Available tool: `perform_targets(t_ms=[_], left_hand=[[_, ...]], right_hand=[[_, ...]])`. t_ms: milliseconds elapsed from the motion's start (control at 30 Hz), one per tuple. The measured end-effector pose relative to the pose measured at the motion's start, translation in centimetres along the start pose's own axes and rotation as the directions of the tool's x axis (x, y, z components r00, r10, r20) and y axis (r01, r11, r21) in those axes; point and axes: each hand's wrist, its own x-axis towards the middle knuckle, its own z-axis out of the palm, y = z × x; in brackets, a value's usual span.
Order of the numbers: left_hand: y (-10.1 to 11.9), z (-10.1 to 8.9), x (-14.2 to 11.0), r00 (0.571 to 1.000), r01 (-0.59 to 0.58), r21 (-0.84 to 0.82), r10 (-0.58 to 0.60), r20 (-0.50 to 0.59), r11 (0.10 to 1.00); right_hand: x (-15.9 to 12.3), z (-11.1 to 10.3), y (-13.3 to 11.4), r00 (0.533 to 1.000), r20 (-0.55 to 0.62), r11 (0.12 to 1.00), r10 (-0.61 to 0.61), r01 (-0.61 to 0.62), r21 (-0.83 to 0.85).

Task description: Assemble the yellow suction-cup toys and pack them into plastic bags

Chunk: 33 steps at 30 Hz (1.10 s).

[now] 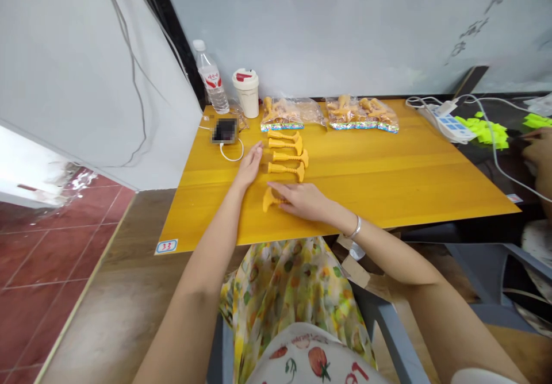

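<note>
Under my right hand [308, 201] is a yellow plastic toy hammer [269, 200], its head pointing left; my fingers close over its handle, hiding most of it. My left hand [250, 166] rests on its edge on the table, fingers stretched out, holding nothing. Just right of its fingertips, several more toy hammers [288, 157] lie in a row, one above another, heads to the right. At the back of the table sit clear packets of similar orange-yellow pieces, one packet [282, 114] on the left and others [361, 114] to its right.
A phone [225, 131] with a white cable, a water bottle [212, 79] and a lidded cup [247, 93] occupy the table's [388, 183] back left. On the right are a power strip [448, 124], bright green pieces [487, 131] and another person's hand [539, 145].
</note>
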Motion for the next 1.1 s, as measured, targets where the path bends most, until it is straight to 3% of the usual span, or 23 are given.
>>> perform_targets(t_ms=[100,200,300,400,500,600,667,800,933,1100], left_hand=[[0.1,0.0,-0.1,1.000,-0.002,0.005,0.002,-0.004,1.000],[0.2,0.1,-0.1,1.000,0.000,0.009,0.000,-0.012,1.000],[0.1,0.1,0.0,1.000,-0.001,0.006,0.001,-0.012,1.000],[0.0,0.1,0.0,1.000,-0.002,0.000,0.002,-0.013,1.000],[-0.1,0.0,0.0,1.000,-0.003,-0.005,0.003,-0.010,1.000],[-0.2,0.0,0.1,1.000,-0.001,0.003,0.001,-0.007,1.000],[-0.2,0.0,0.1,1.000,0.006,0.005,-0.006,-0.007,1.000],[-0.4,0.0,0.1,1.000,0.003,-0.012,-0.003,-0.011,1.000],[-0.6,0.1,0.2,1.000,-0.002,-0.016,0.001,-0.024,1.000],[-0.7,0.1,0.3,1.000,0.019,-0.013,-0.019,-0.017,1.000]], right_hand=[[0.2,0.4,0.9,0.977,-0.213,0.944,0.014,0.057,0.325],[0.4,2.0,1.8,0.922,-0.376,0.724,0.092,0.198,0.661],[0.3,4.5,2.7,0.888,-0.383,0.517,0.256,0.209,0.830],[-0.2,6.6,3.6,0.856,-0.349,0.461,0.381,0.152,0.874],[-1.4,7.2,4.4,0.846,-0.360,0.585,0.394,0.071,0.808],[-2.7,6.7,4.7,0.852,-0.422,0.824,0.310,-0.019,0.567],[-3.3,6.2,4.7,0.858,-0.446,0.915,0.255,-0.064,0.399],[-3.5,5.8,4.1,0.871,-0.440,0.971,0.219,-0.152,0.184],[-2.8,5.7,3.3,0.869,-0.432,0.958,0.243,-0.286,-0.036],[-2.0,4.8,1.9,0.846,-0.482,0.955,0.228,-0.292,-0.060]])
